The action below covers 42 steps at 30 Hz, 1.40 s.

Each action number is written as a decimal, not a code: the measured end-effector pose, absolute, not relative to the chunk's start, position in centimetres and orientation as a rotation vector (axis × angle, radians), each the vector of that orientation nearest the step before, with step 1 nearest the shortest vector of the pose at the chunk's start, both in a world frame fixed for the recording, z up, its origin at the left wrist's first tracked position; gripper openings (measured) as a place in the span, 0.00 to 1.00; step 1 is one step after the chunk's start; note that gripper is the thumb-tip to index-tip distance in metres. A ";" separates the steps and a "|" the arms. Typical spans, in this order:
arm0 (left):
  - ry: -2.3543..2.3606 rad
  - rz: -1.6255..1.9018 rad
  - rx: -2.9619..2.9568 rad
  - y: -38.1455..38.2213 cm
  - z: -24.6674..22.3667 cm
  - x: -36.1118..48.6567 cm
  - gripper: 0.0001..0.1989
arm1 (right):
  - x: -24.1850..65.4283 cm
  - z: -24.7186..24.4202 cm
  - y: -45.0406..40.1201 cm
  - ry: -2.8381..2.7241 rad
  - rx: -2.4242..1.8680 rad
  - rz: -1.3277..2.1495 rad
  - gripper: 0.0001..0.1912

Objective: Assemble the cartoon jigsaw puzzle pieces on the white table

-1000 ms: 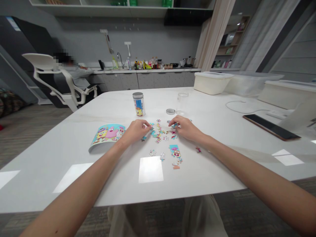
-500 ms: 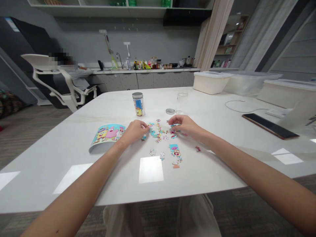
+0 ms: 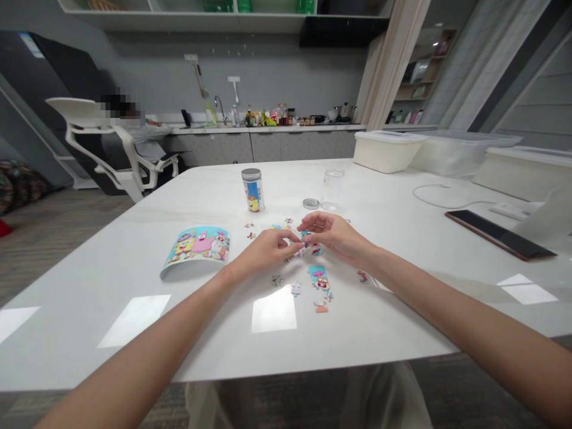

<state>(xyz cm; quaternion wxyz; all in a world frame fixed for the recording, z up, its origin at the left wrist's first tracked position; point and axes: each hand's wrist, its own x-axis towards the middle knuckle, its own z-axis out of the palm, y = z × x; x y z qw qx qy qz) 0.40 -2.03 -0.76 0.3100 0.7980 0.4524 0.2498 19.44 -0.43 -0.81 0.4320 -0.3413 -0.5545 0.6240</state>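
The left hand (image 3: pixel 271 249) is bringing thumb and finger nearly together and the right hand (image 3: pixel 336 236) is curling half open, tips close over the pieces (image 3: pixel 317 251), but I cannot tell if either is holding one. The joined strip (image 3: pixel 319 279) is lying on the near side, maybe to keep it apart. The picture (image 3: pixel 202 243) is bending up at the left, bright side showing, perhaps for easy looking.

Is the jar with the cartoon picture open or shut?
Shut. The jar stands upright, and its silver lid sits on top.
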 end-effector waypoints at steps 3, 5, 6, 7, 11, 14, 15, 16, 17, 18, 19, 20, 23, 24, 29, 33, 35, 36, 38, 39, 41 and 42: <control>1.173 0.663 2.058 -2.2 -0.8 0.6 0.15 | 19.2 -1.0 -0.6 -1.408 -0.832 1.566 0.16; 1.171 0.661 2.013 -2.2 -0.8 0.6 0.15 | 19.1 -1.0 -0.7 -1.412 -0.831 1.585 0.17; 1.167 0.661 1.995 -2.3 -0.7 0.6 0.15 | 19.1 -1.0 -0.7 -1.406 -0.834 1.599 0.17; 1.160 0.664 1.981 -2.3 -0.7 0.6 0.15 | 19.1 -1.0 -0.8 -1.395 -0.839 1.617 0.17; 1.121 0.702 1.945 -2.2 -0.7 0.6 0.13 | 19.2 -0.7 -1.0 -1.321 -0.843 1.695 0.19; 1.123 0.739 1.902 -2.0 -0.7 0.5 0.11 | 19.4 -0.6 -1.0 -1.275 -0.835 1.712 0.20; 1.134 0.750 1.885 -1.9 -0.7 0.4 0.11 | 19.4 -0.5 -0.9 -1.261 -0.835 1.713 0.20; 1.146 0.763 1.871 -1.8 -0.8 0.4 0.11 | 19.5 -0.5 -0.9 -1.245 -0.834 1.715 0.20; 1.157 0.776 1.862 -1.7 -0.8 0.3 0.11 | 19.5 -0.5 -0.8 -1.228 -0.832 1.718 0.21; 1.170 0.788 1.856 -1.6 -0.9 0.2 0.11 | 19.5 -0.5 -0.7 -1.214 -0.832 1.721 0.21; 1.183 0.797 1.853 -1.4 -0.9 0.1 0.11 | 19.5 -0.5 -0.7 -1.203 -0.833 1.724 0.22; 1.197 0.801 1.853 -1.3 -1.0 0.0 0.11 | 19.5 -0.6 -0.6 -1.196 -0.835 1.726 0.23; 1.265 0.791 1.847 -0.8 -1.0 -0.4 0.11 | 19.6 -0.8 -0.4 -1.186 -0.854 1.717 0.24; 1.291 0.786 1.837 -0.7 -1.0 -0.6 0.10 | 19.5 -0.8 -0.4 -1.186 -0.861 1.713 0.24; 1.426 0.803 1.691 -0.1 -0.9 -1.6 0.10 | 19.5 -0.8 -0.4 -1.210 -0.866 1.716 0.21; 1.520 0.662 1.679 0.2 -0.8 -2.3 0.08 | 19.7 -0.9 -0.3 -1.226 -0.867 1.724 0.22; 1.553 0.634 1.737 0.3 -0.8 -2.5 0.08 | 19.8 -1.0 -0.2 -1.235 -0.861 1.738 0.23; 1.576 0.642 1.762 0.3 -0.8 -2.6 0.08 | 19.8 -1.1 -0.2 -1.240 -0.856 1.743 0.23; 1.627 0.665 1.802 0.3 -0.7 -2.7 0.08 | 19.9 -1.3 -0.1 -1.244 -0.844 1.747 0.23; 1.646 0.677 1.822 0.3 -0.6 -2.6 0.08 | 19.9 -1.3 -0.1 -1.243 -0.839 1.748 0.23; 1.627 0.701 1.874 0.0 -0.4 -2.4 0.09 | 19.8 -1.4 -0.1 -1.245 -0.836 1.749 0.23; 1.579 0.704 1.906 -0.1 -0.2 -2.3 0.10 | 19.8 -1.4 -0.1 -1.248 -0.839 1.748 0.22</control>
